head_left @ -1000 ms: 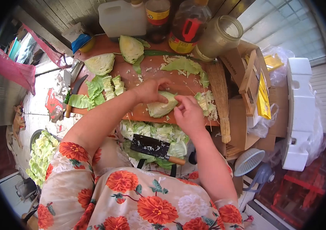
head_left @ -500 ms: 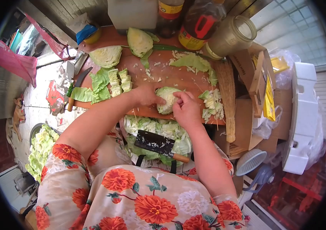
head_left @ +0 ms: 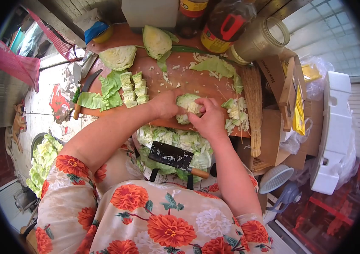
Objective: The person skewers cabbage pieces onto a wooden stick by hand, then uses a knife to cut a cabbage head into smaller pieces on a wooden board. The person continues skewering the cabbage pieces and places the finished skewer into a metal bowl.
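I have the cabbage piece [head_left: 189, 103] clamped between both sets of fingers. My left hand [head_left: 164, 106] presses its left flank, and my right hand [head_left: 210, 120] curls fingertips over its right and near side. It is a pale green chunk with a crinkled leaf on top, whitish and layered below my fingers.

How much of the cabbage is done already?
Roughly halfway, I'd guess. Done: a heap of leaves lies under the cleaver, and cut strips sit on the board. In hand: the left hand and right hand both grip one cabbage piece. Left: a rounded chunk and a wedge at the far edge look uncut.
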Available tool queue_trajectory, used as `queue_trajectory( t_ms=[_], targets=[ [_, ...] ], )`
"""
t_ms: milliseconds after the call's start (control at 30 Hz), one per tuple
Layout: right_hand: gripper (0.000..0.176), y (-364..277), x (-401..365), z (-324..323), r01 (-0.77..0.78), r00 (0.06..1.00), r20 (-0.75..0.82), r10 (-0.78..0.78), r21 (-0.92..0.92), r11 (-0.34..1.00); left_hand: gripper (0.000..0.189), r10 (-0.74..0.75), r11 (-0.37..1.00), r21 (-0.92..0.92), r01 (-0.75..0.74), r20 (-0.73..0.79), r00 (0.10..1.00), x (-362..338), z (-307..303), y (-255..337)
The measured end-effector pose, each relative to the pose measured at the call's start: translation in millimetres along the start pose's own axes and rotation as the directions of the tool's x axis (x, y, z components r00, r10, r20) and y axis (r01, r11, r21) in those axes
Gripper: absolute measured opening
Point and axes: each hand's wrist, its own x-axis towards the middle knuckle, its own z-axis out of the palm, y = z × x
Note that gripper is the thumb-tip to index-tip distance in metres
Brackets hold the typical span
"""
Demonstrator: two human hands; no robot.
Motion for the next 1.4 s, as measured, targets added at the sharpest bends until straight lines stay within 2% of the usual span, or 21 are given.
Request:
queue_trajectory(
  t_ms=[133,233,300,333,400,500,633,833,933,1000,1033,1100,1133,1167,1200,1233,1267,1300,1333,1367,1400],
  targets=[
    [0.038,-0.1,1.4,0.0,-0.021,1.000,-0.022,0.021,-0.018,1.000,0.064,0.003,1.000,-0.007,-0.003,0.004,1.000,0.5,0.3,-0.4],
    [0.036,17.0,5.6,1.3,-0.099,0.995,-0.014,0.102,0.126,0.987,0.063,-0.090,0.984,-0.152,0.095,0.044,0.995,4.2,3.4,-3.3],
    [0.035,28.0,8.3,1.8,-0.177,0.983,0.026,0.180,0.369,0.912,0.063,-0.107,0.981,-0.162,0.110,0.024,0.994,6.9,8.1,-1.5],
    [0.035,31.5,8.6,2.1,-0.177,0.983,0.027,0.180,0.366,0.914,0.063,-0.126,0.977,-0.171,0.126,0.006,0.992,8.5,10.9,0.6],
    [0.035,34.9,8.9,1.1,-0.223,0.973,0.069,0.222,0.553,0.803,0.064,-0.153,0.983,-0.104,0.151,-0.007,0.988,12.8,16.7,6.1],
    [0.035,33.2,8.1,-4.1,-0.224,0.970,0.068,0.232,0.610,0.760,0.065,-0.175,0.984,-0.054,0.171,-0.079,0.981,17.8,27.9,14.7],
    [0.034,41.6,6.1,-1.8,-0.235,0.968,0.080,0.237,0.617,0.751,0.069,-0.116,0.976,-0.198,0.088,-0.137,0.984,21.7,32.1,10.5],
    [0.034,34.7,-1.1,-2.6,-0.072,0.997,-0.003,0.078,0.364,0.928,0.073,-0.126,0.976,-0.191,0.106,-0.095,0.987,14.4,25.3,17.4],
    [0.030,39.2,1.3,-1.2,-0.184,0.983,0.060,0.176,0.441,0.878,0.071,-0.143,0.980,-0.143,0.136,-0.040,0.989,15.3,23.7,17.0],
    [0.030,39.4,3.0,-8.6,-0.235,0.957,0.013,0.289,0.620,0.749,0.070,-0.148,0.980,-0.141,0.140,-0.048,0.988,13.8,22.0,18.6],
    [0.030,38.8,4.1,-15.7,-0.234,0.957,0.010,0.291,0.619,0.749,0.069,-0.151,0.980,-0.139,0.143,-0.055,0.987,13.4,21.2,20.0],
    [0.029,35.3,6.8,-30.4,-0.289,0.901,0.013,0.434,0.763,0.578,0.067,-0.163,0.980,-0.125,0.153,-0.074,0.984,14.2,16.3,17.3],
    [0.029,34.6,7.8,-32.5,-0.289,0.901,0.012,0.434,0.763,0.578,0.066,-0.177,0.980,-0.111,0.166,-0.094,0.980,14.9,11.9,14.4],
    [0.029,34.3,8.6,-33.9,-0.234,0.916,-0.051,0.399,0.739,0.631,0.066,-0.176,0.980,-0.109,0.166,-0.094,0.980,16.9,6.2,9.9],
    [0.028,34.3,8.7,-34.5,-0.178,0.926,-0.113,0.361,0.710,0.681,0.066,-0.168,0.983,-0.110,0.146,-0.226,0.960,20.0,-0.6,3.8],
    [0.028,38.9,8.7,-28.2,-0.179,0.938,-0.158,0.308,0.538,0.823,0.067,-0.156,0.986,-0.107,0.126,-0.353,0.923,21.6,-8.0,1.0],
    [0.028,40.6,6.5,-20.4,-0.180,0.938,-0.160,0.309,0.539,0.823,0.067,-0.155,0.986,-0.105,0.126,-0.352,0.923,23.0,-15.1,-1.8],
    [0.028,37.8,2.7,-10.4,-0.039,0.965,-0.241,0.101,0.248,0.968,0.066,-0.159,0.986,-0.110,0.123,-0.442,0.883,21.2,-24.9,-0.1],
    [0.029,33.3,-1.4,-1.0,0.110,0.960,-0.252,-0.125,-0.072,0.991,0.066,-0.163,0.986,-0.113,0.121,-0.529,0.833,19.4,-32.1,-0.6],
    [0.029,27.9,-6.2,8.6,0.112,0.960,-0.252,-0.126,-0.068,0.991,0.066,-0.163,0.986,-0.110,0.123,-0.532,0.831,20.2,-34.7,-7.3],
    [0.031,22.5,-11.9,17.9,0.192,0.965,-0.151,-0.216,-0.157,0.969,0.064,-0.106,0.991,0.004,0.135,-0.598,0.795,19.2,-36.2,-10.4]
  ],
)
